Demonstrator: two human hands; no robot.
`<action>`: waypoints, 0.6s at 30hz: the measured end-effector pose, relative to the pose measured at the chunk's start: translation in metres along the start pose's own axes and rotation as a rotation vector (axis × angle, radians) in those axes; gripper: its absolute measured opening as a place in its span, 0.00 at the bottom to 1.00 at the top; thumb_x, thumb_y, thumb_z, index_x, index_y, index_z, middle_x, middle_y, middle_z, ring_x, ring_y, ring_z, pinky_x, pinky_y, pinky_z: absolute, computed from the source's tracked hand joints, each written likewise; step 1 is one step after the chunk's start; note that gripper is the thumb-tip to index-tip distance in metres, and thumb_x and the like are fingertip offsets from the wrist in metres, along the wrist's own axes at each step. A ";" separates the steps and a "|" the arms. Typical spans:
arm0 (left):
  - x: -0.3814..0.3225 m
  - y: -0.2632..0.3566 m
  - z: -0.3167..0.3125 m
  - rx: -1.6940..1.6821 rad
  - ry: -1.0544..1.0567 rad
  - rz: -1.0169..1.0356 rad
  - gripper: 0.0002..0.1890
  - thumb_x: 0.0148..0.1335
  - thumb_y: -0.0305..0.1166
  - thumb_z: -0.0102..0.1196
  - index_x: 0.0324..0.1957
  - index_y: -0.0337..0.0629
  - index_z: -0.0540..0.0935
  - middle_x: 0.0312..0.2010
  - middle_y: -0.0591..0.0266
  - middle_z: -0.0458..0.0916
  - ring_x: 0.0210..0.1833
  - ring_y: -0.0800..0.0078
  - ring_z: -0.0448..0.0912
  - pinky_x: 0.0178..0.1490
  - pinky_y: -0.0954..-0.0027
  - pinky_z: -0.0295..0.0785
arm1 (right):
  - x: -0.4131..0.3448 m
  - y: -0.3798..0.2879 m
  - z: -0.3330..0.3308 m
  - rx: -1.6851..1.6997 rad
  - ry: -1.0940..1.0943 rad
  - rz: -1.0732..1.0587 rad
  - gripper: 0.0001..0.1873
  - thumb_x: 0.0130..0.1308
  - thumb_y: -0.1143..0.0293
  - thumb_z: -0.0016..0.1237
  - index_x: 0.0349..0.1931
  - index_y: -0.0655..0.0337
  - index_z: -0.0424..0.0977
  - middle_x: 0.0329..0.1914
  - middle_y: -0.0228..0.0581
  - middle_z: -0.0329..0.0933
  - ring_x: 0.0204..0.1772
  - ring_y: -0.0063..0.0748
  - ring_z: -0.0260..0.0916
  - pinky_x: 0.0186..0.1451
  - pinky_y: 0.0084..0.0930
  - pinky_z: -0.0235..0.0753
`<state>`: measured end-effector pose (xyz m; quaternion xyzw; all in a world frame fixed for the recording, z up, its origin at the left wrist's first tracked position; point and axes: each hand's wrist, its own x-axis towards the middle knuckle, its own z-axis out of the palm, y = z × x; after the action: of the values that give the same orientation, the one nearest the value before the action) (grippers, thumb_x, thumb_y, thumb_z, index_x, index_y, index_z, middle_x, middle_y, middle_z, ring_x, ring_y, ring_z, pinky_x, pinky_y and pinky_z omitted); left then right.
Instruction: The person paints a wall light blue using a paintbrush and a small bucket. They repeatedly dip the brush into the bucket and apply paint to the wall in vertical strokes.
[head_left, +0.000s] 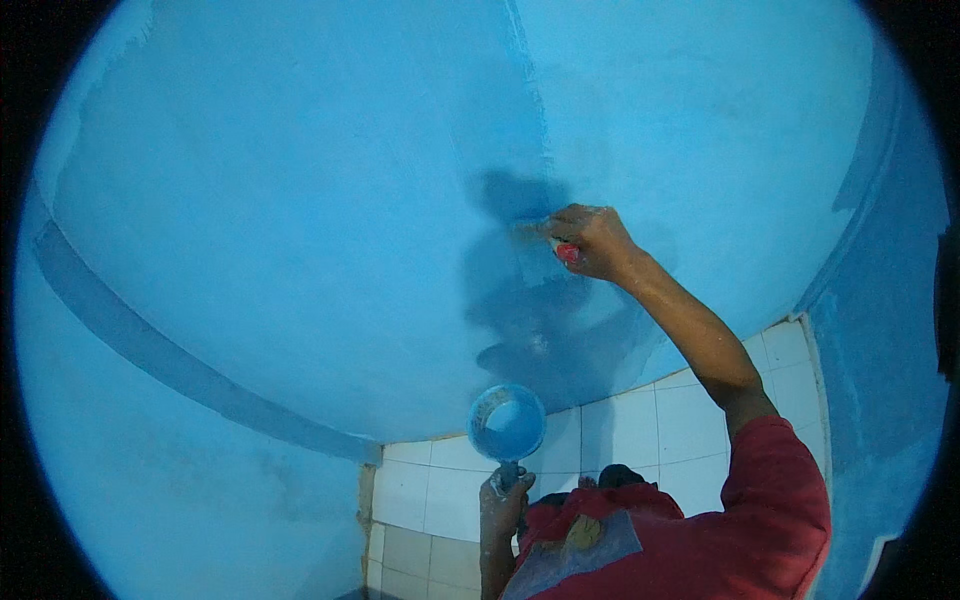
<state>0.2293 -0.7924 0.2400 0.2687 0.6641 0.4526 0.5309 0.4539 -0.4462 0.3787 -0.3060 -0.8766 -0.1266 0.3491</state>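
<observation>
My right hand (596, 240) grips a paintbrush (532, 229) with red on its handle, and the bristles are at the blue wall (360, 187). A darker blue painted area meets a lighter one along an uneven edge above the brush. Lower down, my left hand (504, 487) holds a blue dipper (507, 424) by its short handle. Light blue paint shows inside the dipper's bowl. Shadows of my arm and body fall on the wall around the brush, so the paint's tone there is hard to judge.
White floor tiles (690, 420) lie below the wall. A side wall (202, 465) with a darker band along its corner stands at left, another blue wall (870, 375) at right. A rough, unpainted strip (366, 495) edges the left wall's end near the floor.
</observation>
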 end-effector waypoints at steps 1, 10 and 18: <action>-0.001 -0.001 0.000 0.013 0.008 -0.008 0.13 0.59 0.30 0.69 0.43 0.34 0.83 0.22 0.68 0.77 0.21 0.78 0.72 0.27 0.71 0.66 | 0.011 -0.012 -0.016 -0.033 0.143 -0.064 0.32 0.54 0.69 0.65 0.62 0.33 0.77 0.48 0.32 0.83 0.49 0.39 0.83 0.47 0.43 0.86; 0.007 -0.006 -0.025 0.039 -0.081 -0.052 0.17 0.61 0.34 0.68 0.46 0.32 0.82 0.27 0.64 0.80 0.25 0.79 0.74 0.30 0.72 0.68 | -0.036 -0.036 0.075 -0.293 0.289 -0.196 0.20 0.56 0.69 0.67 0.51 0.47 0.82 0.52 0.41 0.80 0.55 0.44 0.82 0.47 0.39 0.91; 0.023 -0.016 -0.029 0.120 -0.072 -0.007 0.19 0.61 0.37 0.69 0.47 0.33 0.82 0.31 0.64 0.81 0.28 0.77 0.74 0.34 0.70 0.70 | -0.119 -0.042 0.134 -0.132 0.122 -0.025 0.22 0.57 0.71 0.66 0.54 0.48 0.81 0.51 0.43 0.82 0.51 0.46 0.83 0.45 0.39 0.88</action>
<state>0.1973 -0.7889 0.2161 0.3138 0.6715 0.4004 0.5388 0.4240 -0.4740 0.1990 -0.3092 -0.8472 -0.2068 0.3793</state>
